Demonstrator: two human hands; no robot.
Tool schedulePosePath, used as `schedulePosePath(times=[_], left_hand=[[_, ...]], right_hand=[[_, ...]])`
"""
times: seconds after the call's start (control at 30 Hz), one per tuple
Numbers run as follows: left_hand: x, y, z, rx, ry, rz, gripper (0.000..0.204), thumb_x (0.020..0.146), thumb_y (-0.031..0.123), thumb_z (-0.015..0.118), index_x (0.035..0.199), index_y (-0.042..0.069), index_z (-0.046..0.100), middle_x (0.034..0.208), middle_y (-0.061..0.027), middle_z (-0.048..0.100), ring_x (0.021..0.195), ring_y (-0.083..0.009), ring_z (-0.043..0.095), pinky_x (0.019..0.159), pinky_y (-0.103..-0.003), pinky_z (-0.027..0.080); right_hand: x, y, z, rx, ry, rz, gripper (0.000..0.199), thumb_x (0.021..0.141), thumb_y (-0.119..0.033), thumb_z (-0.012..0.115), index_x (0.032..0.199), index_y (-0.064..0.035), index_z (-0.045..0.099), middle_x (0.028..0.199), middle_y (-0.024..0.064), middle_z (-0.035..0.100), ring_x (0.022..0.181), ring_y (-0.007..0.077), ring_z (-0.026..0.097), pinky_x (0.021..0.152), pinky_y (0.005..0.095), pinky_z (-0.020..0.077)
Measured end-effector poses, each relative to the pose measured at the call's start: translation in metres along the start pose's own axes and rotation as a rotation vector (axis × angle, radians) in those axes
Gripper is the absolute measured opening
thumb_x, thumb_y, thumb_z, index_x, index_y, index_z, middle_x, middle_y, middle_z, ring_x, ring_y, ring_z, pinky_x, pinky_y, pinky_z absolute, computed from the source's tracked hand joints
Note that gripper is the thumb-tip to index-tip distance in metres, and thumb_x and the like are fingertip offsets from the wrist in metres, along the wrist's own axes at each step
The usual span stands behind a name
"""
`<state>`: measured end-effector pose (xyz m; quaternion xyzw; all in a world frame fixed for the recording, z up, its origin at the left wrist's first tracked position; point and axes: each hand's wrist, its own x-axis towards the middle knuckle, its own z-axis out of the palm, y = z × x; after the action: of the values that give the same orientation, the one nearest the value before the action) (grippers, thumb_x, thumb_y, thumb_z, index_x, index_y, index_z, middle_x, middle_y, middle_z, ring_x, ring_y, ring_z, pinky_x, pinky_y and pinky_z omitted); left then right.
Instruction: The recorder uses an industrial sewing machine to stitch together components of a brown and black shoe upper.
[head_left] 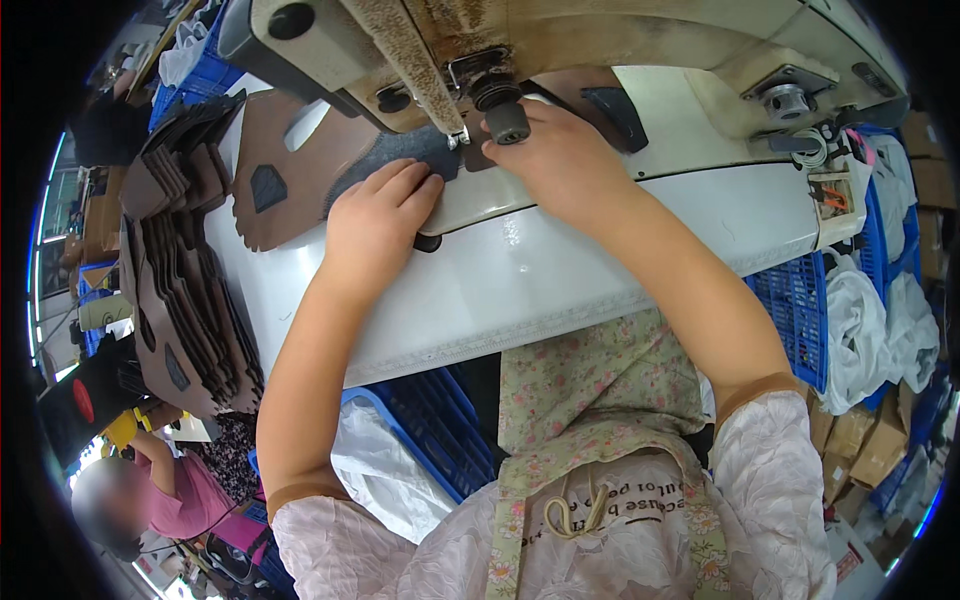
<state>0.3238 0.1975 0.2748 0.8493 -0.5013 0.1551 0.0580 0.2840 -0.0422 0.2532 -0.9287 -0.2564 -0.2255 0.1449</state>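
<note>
A brown leather-like shoe upper piece [300,165] with dark grey patches lies under the head of a sewing machine [640,50]. My left hand [378,222] rests on its dark grey strip [432,152], left of the needle area, fingers lying on the material. On the other side, my right hand [560,160] lies over the work close to the machine's dark round knob [507,122]. Its thumb and fingers are apart, though the knob hides some of the fingertips. Another dark patch [615,115] of the material shows beyond that hand.
Stacked brown cut pieces [185,270] hang over the left edge of the white table [520,260]. Blue crates [790,300] with white bags [860,320] stand at the right. Another blue crate [430,420] is below the table. A person in pink [195,495] works at lower left.
</note>
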Motion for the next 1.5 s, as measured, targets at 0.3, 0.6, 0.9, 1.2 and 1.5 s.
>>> schedulePosePath(times=[0.3, 0.6, 0.9, 1.2, 1.5], left_hand=[[0.005, 0.006, 0.005, 0.088, 0.032, 0.009, 0.033, 0.074, 0.002, 0.063, 0.105, 0.008, 0.072, 0.108, -0.0062, 0.067, 0.102, -0.0245, 0.065, 0.078, -0.035, 0.056], [0.011, 0.006, 0.010, 0.128, 0.011, -0.012, 0.032, 0.076, 0.003, 0.063, 0.108, 0.007, 0.071, 0.106, -0.0059, 0.066, 0.100, -0.0238, 0.064, 0.076, -0.034, 0.056], [0.014, 0.006, 0.014, 0.150, 0.018, -0.023, 0.024, 0.080, 0.006, 0.064, 0.103, 0.006, 0.071, 0.105, -0.0062, 0.066, 0.098, -0.0233, 0.064, 0.073, -0.034, 0.056], [0.017, 0.005, 0.016, 0.170, 0.041, -0.012, 0.023, 0.081, 0.007, 0.064, 0.103, 0.006, 0.070, 0.104, -0.0064, 0.065, 0.097, -0.0235, 0.064, 0.072, -0.034, 0.056], [0.021, 0.002, 0.021, 0.216, 0.043, -0.020, 0.019, 0.081, 0.009, 0.065, 0.099, 0.007, 0.071, 0.104, -0.0064, 0.066, 0.096, -0.0238, 0.065, 0.071, -0.034, 0.056]], right_hand=[[0.002, 0.005, 0.000, -0.041, 0.028, -0.050, 0.019, 0.083, -0.010, 0.064, 0.101, -0.0089, 0.072, 0.099, 0.0110, 0.066, 0.095, 0.0269, 0.065, 0.079, 0.0378, 0.0547], [0.006, 0.007, 0.008, 0.014, 0.000, 0.034, 0.019, 0.080, -0.008, 0.059, 0.093, -0.0073, 0.073, 0.108, 0.0029, 0.070, 0.120, 0.0179, 0.057, 0.100, 0.0299, 0.0479], [0.008, 0.012, 0.010, 0.032, 0.145, -0.079, 0.014, 0.087, -0.014, 0.065, 0.098, -0.0084, 0.072, 0.095, 0.0083, 0.069, 0.090, 0.0261, 0.066, 0.075, 0.0379, 0.0548], [0.008, 0.011, 0.011, 0.086, 0.185, 0.002, 0.014, 0.083, -0.011, 0.067, 0.095, -0.0094, 0.072, 0.093, 0.0066, 0.070, 0.092, 0.0248, 0.066, 0.076, 0.0381, 0.0545], [0.009, 0.012, 0.009, 0.125, 0.079, 0.047, 0.020, 0.078, -0.007, 0.058, 0.093, -0.0064, 0.072, 0.105, 0.0016, 0.069, 0.117, 0.0178, 0.057, 0.096, 0.0290, 0.0494]])
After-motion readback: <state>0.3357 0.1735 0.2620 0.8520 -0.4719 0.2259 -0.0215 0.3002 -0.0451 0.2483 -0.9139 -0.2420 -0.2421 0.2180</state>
